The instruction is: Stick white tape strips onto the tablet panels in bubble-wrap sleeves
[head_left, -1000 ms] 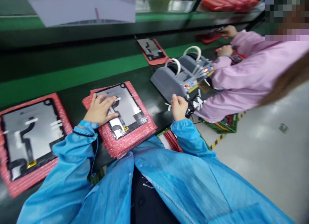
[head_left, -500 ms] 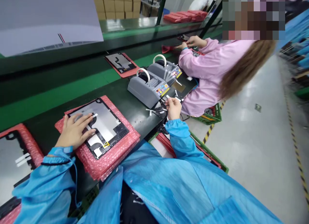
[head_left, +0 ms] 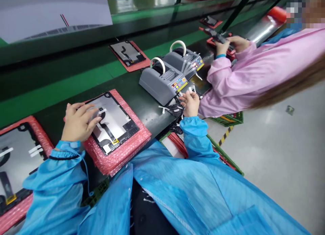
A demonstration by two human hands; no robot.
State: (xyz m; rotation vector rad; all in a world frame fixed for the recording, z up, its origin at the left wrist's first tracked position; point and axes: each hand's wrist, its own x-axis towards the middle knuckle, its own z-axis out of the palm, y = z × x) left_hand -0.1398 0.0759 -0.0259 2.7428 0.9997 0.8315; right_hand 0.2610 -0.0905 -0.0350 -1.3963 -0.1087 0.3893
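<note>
A tablet screen panel (head_left: 118,113) with a silver back, black border and dark flex cable lies on a stack of red bubble-wrap sleeves (head_left: 132,154). Over its left side is my left hand (head_left: 80,121), fingers spread and stretched out, partly hiding the panel; whether they touch it is unclear. My right hand (head_left: 191,104) is at the front of the nearer grey tape dispenser (head_left: 161,84), fingers curled and pinched. A short white tape strip (head_left: 190,89) shows at its fingertips.
A second tape dispenser (head_left: 184,59) stands behind the first. Another panel (head_left: 20,164) lies at left, and one (head_left: 128,54) farther back on red wrap. A co-worker's pink sleeve (head_left: 233,76) is close on the right. Below the bench edge sits a green crate (head_left: 225,160).
My view has shifted, bringing more of the left panel into sight. My left hand's fingers have lifted and drawn back slightly from the cable. My right hand remains by the dispenser.
</note>
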